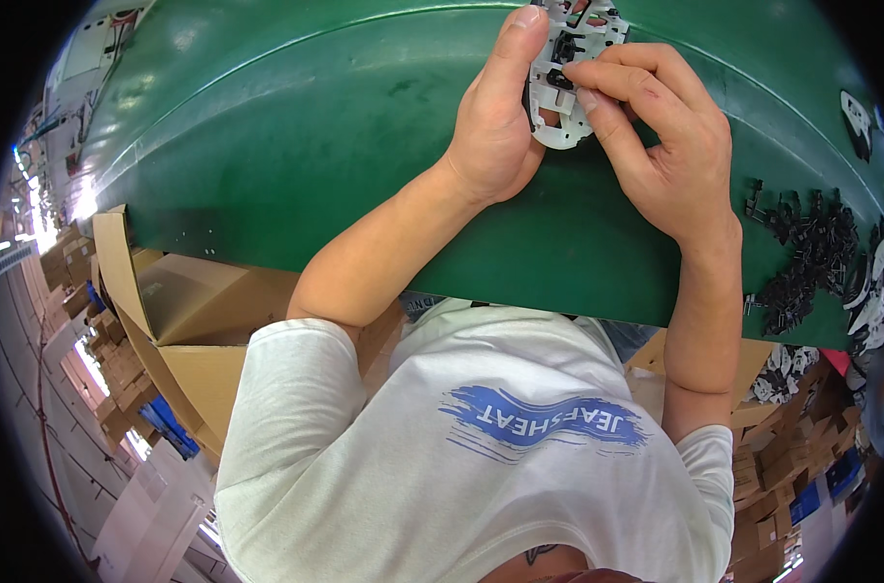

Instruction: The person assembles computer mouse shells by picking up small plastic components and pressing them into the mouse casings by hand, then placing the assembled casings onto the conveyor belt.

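My left hand (495, 117) grips the left side of a white plastic frame part (563, 87) with cut-outs, held above the green table (315, 146). My right hand (670, 146) pinches at the middle of that frame, thumb and forefinger pressed on a small black piece (561, 76) seated in it. The far end of the frame runs off the top edge of the view. Both forearms reach up from my white-shirted body at the bottom.
A heap of small black plastic pieces (806, 253) lies on the table at the right, with white and black moulded parts (874, 282) beyond it. An open cardboard box (179, 311) stands below the table's left edge; more cartons (782, 476) sit lower right.
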### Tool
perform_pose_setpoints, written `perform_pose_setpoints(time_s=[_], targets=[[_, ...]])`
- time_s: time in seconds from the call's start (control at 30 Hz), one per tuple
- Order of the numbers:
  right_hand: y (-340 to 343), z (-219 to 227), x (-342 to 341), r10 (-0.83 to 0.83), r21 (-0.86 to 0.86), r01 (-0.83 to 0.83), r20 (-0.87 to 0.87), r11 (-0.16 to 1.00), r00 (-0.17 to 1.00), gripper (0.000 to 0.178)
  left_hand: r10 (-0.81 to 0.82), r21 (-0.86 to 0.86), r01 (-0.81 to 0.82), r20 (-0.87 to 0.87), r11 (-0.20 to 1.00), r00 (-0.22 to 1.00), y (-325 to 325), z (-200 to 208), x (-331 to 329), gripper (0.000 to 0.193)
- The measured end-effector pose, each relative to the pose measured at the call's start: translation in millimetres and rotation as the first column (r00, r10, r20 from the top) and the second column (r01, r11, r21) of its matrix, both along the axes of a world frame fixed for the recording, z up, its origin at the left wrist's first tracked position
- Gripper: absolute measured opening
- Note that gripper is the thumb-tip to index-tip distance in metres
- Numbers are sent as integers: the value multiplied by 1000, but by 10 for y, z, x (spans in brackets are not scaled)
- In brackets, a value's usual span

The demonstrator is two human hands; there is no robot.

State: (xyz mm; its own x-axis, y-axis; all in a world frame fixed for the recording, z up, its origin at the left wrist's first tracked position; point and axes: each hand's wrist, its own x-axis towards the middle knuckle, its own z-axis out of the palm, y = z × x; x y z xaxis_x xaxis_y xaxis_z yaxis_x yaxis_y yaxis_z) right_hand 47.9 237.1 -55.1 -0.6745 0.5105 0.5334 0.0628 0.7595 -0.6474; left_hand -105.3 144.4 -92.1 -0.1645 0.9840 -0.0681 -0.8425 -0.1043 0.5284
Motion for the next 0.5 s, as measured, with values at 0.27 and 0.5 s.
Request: perform_pose_setpoints(time_s=[0.27, 0.5], targets=[[-6, 25, 1, 4, -10, -4, 1, 1000, 1000, 22, 7, 10, -6, -7, 1000, 1000, 1, -10, -5, 48], [24, 1, -2, 32, 12, -32, -29, 999, 999, 22, 53, -94, -55, -33, 994, 998, -2, 140, 66, 47]])
